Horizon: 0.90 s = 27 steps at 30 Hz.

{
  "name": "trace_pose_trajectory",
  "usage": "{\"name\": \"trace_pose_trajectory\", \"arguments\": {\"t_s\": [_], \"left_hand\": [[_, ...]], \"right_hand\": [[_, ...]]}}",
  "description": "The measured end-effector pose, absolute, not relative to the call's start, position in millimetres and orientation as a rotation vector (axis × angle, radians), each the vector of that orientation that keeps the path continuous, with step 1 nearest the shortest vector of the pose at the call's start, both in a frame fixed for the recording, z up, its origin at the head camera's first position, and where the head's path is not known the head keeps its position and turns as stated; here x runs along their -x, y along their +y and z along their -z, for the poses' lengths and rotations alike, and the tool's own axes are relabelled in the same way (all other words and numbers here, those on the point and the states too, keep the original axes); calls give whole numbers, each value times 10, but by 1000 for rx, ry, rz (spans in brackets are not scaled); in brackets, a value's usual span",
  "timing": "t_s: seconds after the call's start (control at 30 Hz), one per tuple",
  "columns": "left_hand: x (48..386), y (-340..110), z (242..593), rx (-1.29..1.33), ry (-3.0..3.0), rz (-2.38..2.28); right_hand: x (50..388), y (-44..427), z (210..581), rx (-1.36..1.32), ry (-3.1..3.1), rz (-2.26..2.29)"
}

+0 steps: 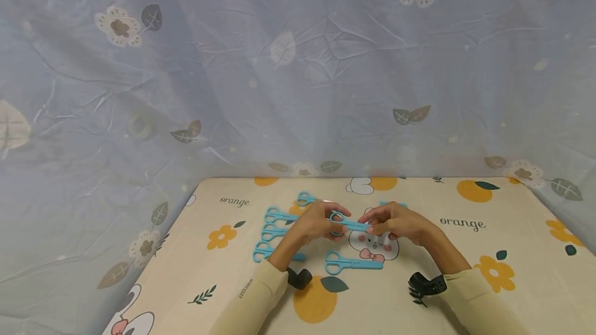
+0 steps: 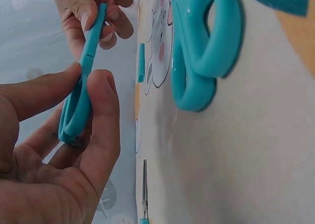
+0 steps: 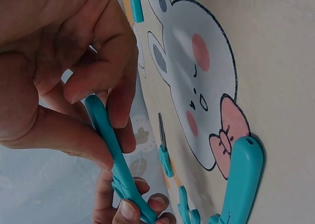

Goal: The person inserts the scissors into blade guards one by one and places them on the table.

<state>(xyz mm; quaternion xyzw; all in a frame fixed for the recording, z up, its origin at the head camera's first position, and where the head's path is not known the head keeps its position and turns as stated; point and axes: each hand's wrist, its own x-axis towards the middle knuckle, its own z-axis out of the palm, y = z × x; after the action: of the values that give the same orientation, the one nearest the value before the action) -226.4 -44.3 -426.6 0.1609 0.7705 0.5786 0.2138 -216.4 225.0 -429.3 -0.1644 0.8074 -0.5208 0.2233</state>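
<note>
Both hands hold one pair of light-blue scissors [image 1: 356,225] above the table, its blades inside a blue cover. My left hand [image 1: 317,222] pinches it by the finger loops, thumb on one side and fingers on the other. At the cover's far end, my right hand [image 1: 404,222] grips with thumb and fingers. In the right wrist view the held scissors [image 3: 118,152] slant down between the two hands. Below them another pair of covered scissors [image 1: 358,263] lies flat on the cloth.
Several scissors [image 1: 273,231] lie in a column at the left, partly behind my left forearm. Farther back rests a pair with bare metal blades [image 1: 304,199]. A loose blue cover [image 1: 393,204] lies behind my right hand. A patterned cloth [image 1: 372,304] covers the table; a grey-blue curtain [image 1: 298,92] hangs behind.
</note>
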Motion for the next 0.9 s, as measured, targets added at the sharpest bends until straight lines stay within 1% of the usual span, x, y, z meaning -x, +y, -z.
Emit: {"name": "trace_pose_trajectory", "arguments": {"t_s": [0.5, 0.9], "left_hand": [[2260, -507, 4254, -434, 2215, -1518], [2319, -563, 4307, -501, 2363, -1329]], "right_hand": [[2151, 2255, 4308, 402, 2251, 1401], [2145, 2266, 4350, 423, 2295, 1342]]}}
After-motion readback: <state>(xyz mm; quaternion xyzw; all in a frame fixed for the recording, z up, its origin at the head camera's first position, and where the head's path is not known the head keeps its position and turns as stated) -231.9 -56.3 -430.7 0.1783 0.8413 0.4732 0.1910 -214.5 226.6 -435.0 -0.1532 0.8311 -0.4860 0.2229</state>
